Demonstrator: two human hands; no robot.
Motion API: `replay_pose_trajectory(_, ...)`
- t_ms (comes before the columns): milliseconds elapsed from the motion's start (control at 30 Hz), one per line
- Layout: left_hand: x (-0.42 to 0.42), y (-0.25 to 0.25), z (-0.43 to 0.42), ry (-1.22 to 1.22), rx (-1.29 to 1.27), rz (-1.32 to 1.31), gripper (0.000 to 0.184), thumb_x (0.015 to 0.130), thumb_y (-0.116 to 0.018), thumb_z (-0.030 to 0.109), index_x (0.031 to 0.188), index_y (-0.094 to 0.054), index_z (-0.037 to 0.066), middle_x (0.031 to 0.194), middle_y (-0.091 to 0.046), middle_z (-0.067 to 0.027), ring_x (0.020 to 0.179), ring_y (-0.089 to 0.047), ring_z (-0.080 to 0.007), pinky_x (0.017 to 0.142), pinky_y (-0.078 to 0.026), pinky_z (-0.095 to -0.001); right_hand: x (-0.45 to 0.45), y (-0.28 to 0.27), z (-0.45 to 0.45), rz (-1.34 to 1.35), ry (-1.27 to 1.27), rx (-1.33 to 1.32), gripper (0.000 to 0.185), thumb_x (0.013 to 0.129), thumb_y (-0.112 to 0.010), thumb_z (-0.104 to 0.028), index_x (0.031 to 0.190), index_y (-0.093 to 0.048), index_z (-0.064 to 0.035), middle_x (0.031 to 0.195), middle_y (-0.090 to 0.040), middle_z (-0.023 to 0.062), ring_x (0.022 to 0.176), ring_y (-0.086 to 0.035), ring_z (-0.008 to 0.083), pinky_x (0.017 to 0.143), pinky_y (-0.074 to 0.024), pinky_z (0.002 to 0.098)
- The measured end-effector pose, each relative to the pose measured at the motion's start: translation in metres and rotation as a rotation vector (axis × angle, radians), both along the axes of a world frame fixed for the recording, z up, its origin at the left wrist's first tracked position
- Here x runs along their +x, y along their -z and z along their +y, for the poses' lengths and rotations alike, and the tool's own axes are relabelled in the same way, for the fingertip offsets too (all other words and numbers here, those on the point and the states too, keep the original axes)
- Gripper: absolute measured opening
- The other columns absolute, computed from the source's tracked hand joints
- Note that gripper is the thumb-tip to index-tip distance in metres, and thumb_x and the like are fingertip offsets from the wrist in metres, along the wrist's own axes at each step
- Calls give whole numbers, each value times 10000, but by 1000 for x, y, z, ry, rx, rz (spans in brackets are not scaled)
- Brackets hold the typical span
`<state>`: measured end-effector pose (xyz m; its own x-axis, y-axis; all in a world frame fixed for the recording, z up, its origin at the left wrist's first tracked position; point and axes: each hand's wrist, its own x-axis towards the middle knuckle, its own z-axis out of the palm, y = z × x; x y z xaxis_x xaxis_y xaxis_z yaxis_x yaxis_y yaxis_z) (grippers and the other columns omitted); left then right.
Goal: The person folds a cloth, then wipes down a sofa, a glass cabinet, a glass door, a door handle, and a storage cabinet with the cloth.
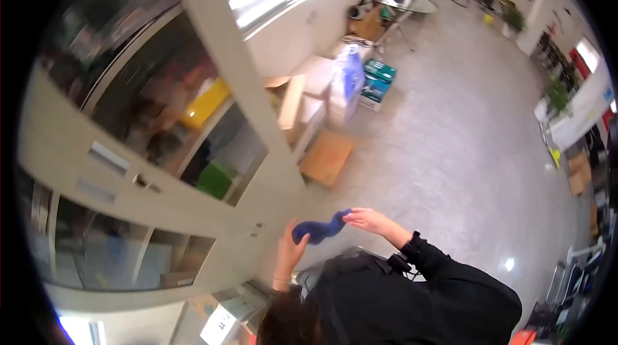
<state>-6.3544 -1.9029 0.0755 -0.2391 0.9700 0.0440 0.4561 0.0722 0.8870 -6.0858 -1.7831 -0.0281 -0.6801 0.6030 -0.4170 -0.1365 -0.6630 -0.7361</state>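
Note:
A dark blue, soft-looking, wavy piece, perhaps cloth, stretches between my two hands in front of my body. My left hand grips its wider, rounded end, with the thumb in front. The fingers of my right hand pinch its narrower end. The piece sags and bends in the middle, so its exact kind cannot be made out. A black sleeve covers my right arm, and a dark band sits near that wrist.
A pale cabinet with glass doors stands close on my left. Beyond it, cardboard boxes and a teal box line the wall. Grey floor extends ahead. A glass table stands far off; plants and chairs are at right.

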Motion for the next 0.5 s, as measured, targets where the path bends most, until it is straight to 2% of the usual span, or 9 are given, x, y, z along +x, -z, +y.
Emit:
replay_pose_trajectory(67, 37, 0, 42, 113, 37, 31, 237, 828, -682, 126, 1047, -650, 42, 967, -673, -186, 879, -661, -337, 745, -515, -356, 74, -7, -6, -15, 329, -282, 362, 839, -718, -168, 1146, -567, -50, 985, -676, 100, 1035, -623, 217, 908, -486, 318)
replay_pose_trajectory(100, 55, 1, 60, 185, 78, 57, 223, 839, -674, 119, 1046, -651, 40, 949, -675, -191, 859, -666, -335, 732, -517, -350, 106, -9, -9, -3, 368, -284, 362, 839, -718, -168, 1146, -567, -50, 985, -676, 100, 1035, -623, 217, 908, -486, 318)
replay_pose_trajectory(167, 85, -3, 92, 282, 34, 102, 214, 842, -668, 107, 1045, -652, 41, 913, -678, -188, 832, -669, -337, 716, -519, -354, 160, -20, -14, -99, 633, -286, 260, 847, -710, -155, 1064, -595, -72, 972, -676, 70, 974, -647, 195, 875, -496, 311)
replay_pose_trajectory(267, 139, -11, 134, 412, 6, 124, 187, 841, -661, 85, 1021, -654, 37, 852, -680, -182, 783, -671, -342, 684, -522, -365, 224, -38, -9, -55, 811, -236, 221, 839, -716, -144, 1021, -608, -81, 954, -674, 51, 893, -660, 185, 845, -501, 300)
replay_pose_trajectory(333, 175, -12, 161, 489, 11, 105, 168, 836, -660, 75, 998, -654, 33, 827, -679, -179, 762, -670, -344, 670, -522, -371, 257, -52, 2, -90, 864, -204, 240, 843, -709, -147, 1047, -609, -69, 942, -668, 41, 890, -646, 167, 860, -488, 290)
replay_pose_trajectory(400, 201, -8, 191, 556, 15, 139, 166, 839, -652, 47, 996, -635, -5, 806, -658, -194, 740, -676, -270, 673, -509, -322, 282, -69, 19, -138, 889, -77, 263, 850, -699, -153, 1076, -608, -54, 942, -665, 30, 909, -631, 147, 880, -470, 278)
replay_pose_trajectory(500, 258, -23, 264, 693, -23, 137, 143, 829, -652, 26, 962, -632, -24, 801, -667, -168, 724, -662, -238, 664, -503, -300, 337, -92, 70, -183, 969, -18, 323, 841, -707, -179, 1101, -626, -5, 994, -667, 46, 955, -616, 135, 899, -459, 272)
